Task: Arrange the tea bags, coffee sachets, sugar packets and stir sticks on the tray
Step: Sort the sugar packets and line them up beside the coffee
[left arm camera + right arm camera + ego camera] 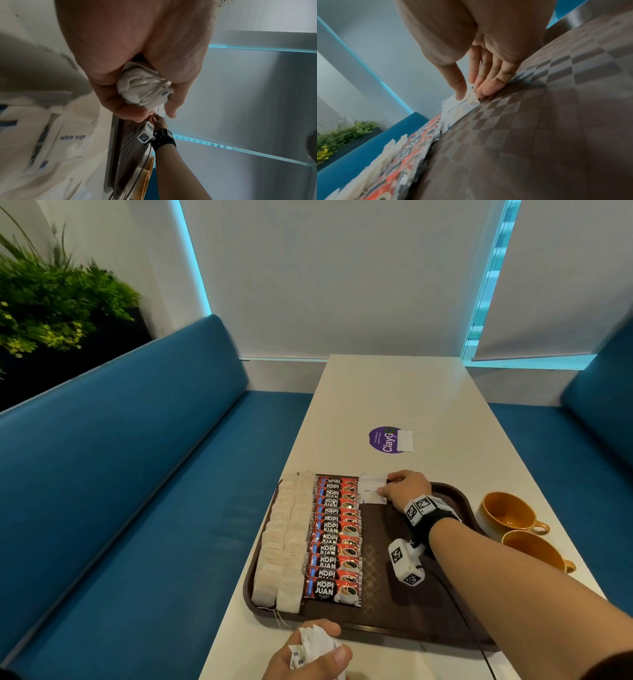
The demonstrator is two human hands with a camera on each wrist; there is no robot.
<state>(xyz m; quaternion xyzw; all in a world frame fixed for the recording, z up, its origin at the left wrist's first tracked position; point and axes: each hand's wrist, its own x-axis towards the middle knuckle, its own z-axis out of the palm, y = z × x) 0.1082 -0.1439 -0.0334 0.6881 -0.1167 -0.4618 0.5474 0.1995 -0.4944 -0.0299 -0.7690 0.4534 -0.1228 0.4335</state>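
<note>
A brown tray [394,607] holds two columns of white tea bags [284,546] at its left and a column of red coffee sachets [337,539] beside them. My right hand [404,487] is at the tray's far end and pinches a white sugar packet [371,491] lying next to the top sachets; in the right wrist view thumb and fingers [488,88] hold the packet's [462,106] edge against the tray [539,128]. My left hand [308,655], near the table's front edge, grips a bunch of sugar packets [145,88]. No stir sticks are visible.
Two orange cups [510,513] stand on the white table [394,392] right of the tray. A purple sticker [385,440] with a white packet [405,441] lies farther back. More sugar packets [72,136] lie under my left wrist. Blue benches [137,474] flank the table.
</note>
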